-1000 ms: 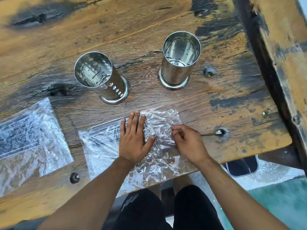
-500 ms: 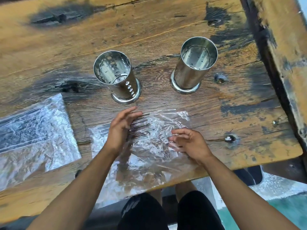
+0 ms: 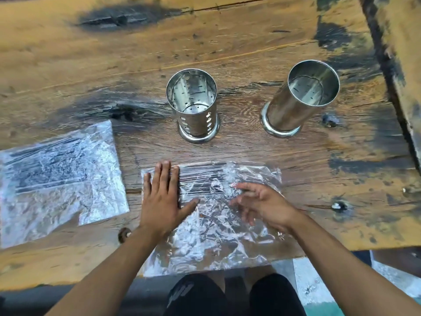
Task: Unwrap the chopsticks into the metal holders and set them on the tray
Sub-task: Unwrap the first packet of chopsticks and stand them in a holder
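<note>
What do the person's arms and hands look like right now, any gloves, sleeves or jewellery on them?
Both are bare. The left hand and right hand wear no gloves, and no rings, watch or wristband can be seen. Both forearms are uncovered up to the frame edge, so no sleeve shows. The right hand is motion-blurred, so small details there cannot be told. Below the table edge, dark shorts cover the lap.

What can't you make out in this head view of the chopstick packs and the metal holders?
- Chopstick count in the near pack: crinkled, glaring plastic and the left hand cover it.
- Right hand: motion-blurred, so any grip on the plastic is unclear.
- Left pack: cut off by the frame edge.
- Tray: not in view.
- Holders' bottoms: reflections obscure them.
</note>
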Tool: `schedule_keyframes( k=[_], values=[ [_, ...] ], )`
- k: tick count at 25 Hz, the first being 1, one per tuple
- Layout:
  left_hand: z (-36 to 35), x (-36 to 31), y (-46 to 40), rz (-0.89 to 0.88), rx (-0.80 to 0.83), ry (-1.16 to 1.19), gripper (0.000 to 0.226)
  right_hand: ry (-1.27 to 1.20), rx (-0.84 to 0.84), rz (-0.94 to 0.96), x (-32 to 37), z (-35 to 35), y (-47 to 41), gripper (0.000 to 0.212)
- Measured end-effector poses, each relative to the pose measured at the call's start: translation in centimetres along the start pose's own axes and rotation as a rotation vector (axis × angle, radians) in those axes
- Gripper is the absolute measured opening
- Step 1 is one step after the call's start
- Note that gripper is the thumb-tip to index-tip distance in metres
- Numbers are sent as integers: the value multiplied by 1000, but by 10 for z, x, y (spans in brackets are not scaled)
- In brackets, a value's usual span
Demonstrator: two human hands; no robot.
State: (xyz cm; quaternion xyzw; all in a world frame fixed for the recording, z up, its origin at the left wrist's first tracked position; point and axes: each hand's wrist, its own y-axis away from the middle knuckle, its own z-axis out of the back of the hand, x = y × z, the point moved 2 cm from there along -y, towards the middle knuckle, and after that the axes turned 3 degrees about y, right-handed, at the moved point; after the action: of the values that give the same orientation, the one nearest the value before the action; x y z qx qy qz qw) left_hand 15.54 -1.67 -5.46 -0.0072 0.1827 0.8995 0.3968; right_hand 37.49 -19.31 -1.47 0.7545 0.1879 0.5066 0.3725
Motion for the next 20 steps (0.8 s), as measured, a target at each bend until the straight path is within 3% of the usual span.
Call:
schedule_keyframes(
  k=[4,7,10,14,20],
  values=[
    [-5,-1,-2,20,-77,74,96,311,-249,439,-9,-24,-25,34],
    [-8,2,0,19,-112,116,90,610,-343,733,-3,-34,-28,43],
    [-9,2,-1,34,-97,111,88,1141,-414,970,0,-34,-38,51],
    [-9,3,-1,42,-79,65,89,1340,-295,723,-1,-39,-40,73],
    [-11,2,-1,36,-42,9,91,1525,-280,474,21,-49,-37,75]
  ],
)
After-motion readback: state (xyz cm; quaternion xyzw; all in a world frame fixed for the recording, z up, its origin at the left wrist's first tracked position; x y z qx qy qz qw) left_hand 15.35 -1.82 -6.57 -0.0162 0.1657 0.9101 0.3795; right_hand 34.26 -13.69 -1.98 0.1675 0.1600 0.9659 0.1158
